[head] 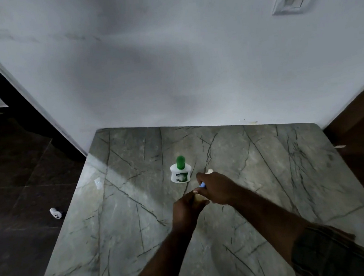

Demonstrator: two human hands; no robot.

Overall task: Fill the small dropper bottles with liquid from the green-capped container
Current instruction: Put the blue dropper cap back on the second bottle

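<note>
So the small dropper bottle sat gripped in the left hand, the right hand pinching its blue cap; the green-capped container stood upright just beyond on the surface.

Your container stands upright on the table, just left of and behind your hands. Your left hand sits in front of your right hand (they touch), a dropper bottle between them.
</note>
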